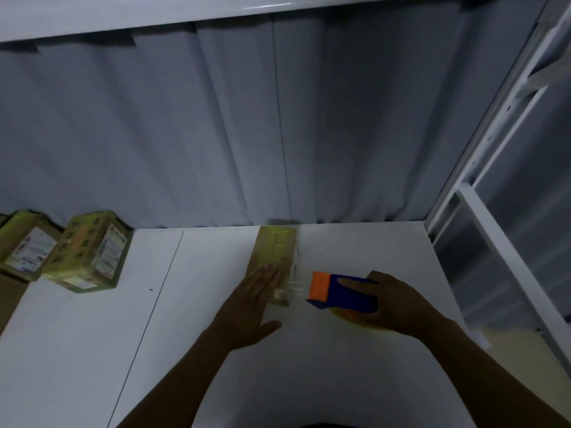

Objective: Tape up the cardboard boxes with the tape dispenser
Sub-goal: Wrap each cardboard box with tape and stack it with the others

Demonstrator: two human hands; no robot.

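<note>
Head cam: two taped boxes (89, 251) hug the left edge of the table (185, 335), wide tabletop after, then left hand (253, 301) flat on the narrow brown box (275, 248), far end glossy with tape; right hand (398, 304) grips the blue-orange tape dispenser (340, 293) beside it.

Three cardboard boxes (29, 245) (89, 251) (275, 251), one blue-and-orange tape dispenser (343, 293), two hands (250, 307) (398, 304), one white table (92, 350), one grey curtain (216, 134).

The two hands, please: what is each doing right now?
Left hand: open, flat on the cardboard box.
Right hand: holding the tape dispenser.
</note>
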